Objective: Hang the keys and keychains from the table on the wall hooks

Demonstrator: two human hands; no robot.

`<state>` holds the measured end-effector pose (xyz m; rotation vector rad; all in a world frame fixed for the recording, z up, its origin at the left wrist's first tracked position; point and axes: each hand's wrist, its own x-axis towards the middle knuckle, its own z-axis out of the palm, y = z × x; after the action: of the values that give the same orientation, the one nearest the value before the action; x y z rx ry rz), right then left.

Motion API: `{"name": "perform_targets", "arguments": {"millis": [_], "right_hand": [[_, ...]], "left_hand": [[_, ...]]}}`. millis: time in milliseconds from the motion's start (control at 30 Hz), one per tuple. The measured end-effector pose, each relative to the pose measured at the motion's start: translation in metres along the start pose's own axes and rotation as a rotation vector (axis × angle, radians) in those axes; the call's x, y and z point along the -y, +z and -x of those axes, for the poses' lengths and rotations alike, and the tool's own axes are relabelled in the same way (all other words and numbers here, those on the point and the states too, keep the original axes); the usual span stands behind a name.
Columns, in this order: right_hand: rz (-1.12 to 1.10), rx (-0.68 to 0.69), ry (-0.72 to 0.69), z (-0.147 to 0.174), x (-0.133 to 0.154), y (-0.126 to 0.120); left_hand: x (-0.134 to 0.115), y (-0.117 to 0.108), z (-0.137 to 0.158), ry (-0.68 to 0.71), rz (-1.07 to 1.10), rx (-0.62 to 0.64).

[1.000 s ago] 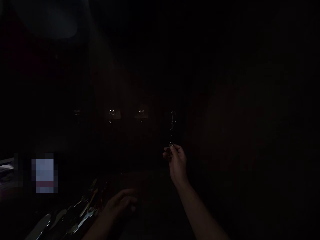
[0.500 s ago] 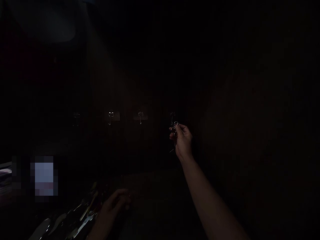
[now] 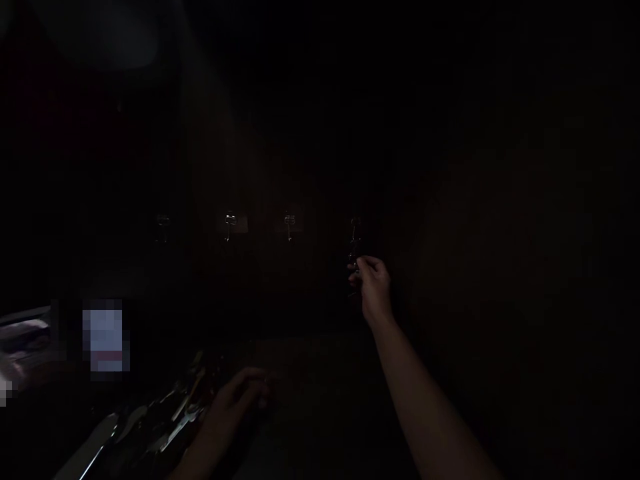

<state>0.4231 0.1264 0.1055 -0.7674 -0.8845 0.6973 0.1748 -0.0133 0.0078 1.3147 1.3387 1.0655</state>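
The scene is very dark. My right hand [image 3: 375, 283] pinches a small shiny metal piece [image 3: 352, 259] between thumb and fingers. It is too dim to tell its exact kind. Just above it is the rightmost metal hook [image 3: 355, 227], and whether the piece touches the hook I cannot tell. Low in the view, my left hand [image 3: 237, 393] is loosely bent with thumb and fingers apart, and I see nothing held. Beside it, to the left, lies a heap of shiny metal items [image 3: 185, 417], partly hidden by my forearm.
More hooks hang in a row to the left: one in the middle [image 3: 289, 223], a brighter one [image 3: 231, 223] and a faint one [image 3: 163, 223]. A blurred-out bright rectangle [image 3: 105, 337] and a pale, picture-like item [image 3: 27, 333] stand at the lower left.
My right hand has moved slightly lower relative to the hook, and the metal loop that showed above its thumb no longer stands out. The view has shifted a little; my left hand keeps its pose.
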Motion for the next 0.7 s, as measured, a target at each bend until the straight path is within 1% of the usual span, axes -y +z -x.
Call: {"name": "perform_targets", "arguments": {"millis": [100, 200, 367, 467, 600, 700], "right_hand": [[-0.021, 0.024, 0.036, 0.011, -0.007, -0.006], [0.009, 0.045, 0.057, 0.022, -0.014, -0.012], [0.03, 0.051, 0.108, 0.039, -0.03, -0.02], [0.033, 0.055, 0.141, 0.052, -0.043, -0.026], [0.085, 0.059, 0.238, 0.069, -0.06, -0.036], [0.124, 0.1, 0.298, 0.08, -0.069, -0.042]], "left_hand": [[0.006, -0.001, -0.004, 0.032, -0.013, 0.009], [0.012, -0.001, -0.005, 0.056, -0.034, 0.007], [0.011, 0.001, -0.001, 0.083, -0.077, 0.034], [0.011, 0.001, 0.0, 0.169, -0.137, 0.031], [0.015, -0.001, -0.002, 0.316, -0.193, 0.046], [0.017, -0.005, -0.004, 0.369, -0.239, 0.059]]}}
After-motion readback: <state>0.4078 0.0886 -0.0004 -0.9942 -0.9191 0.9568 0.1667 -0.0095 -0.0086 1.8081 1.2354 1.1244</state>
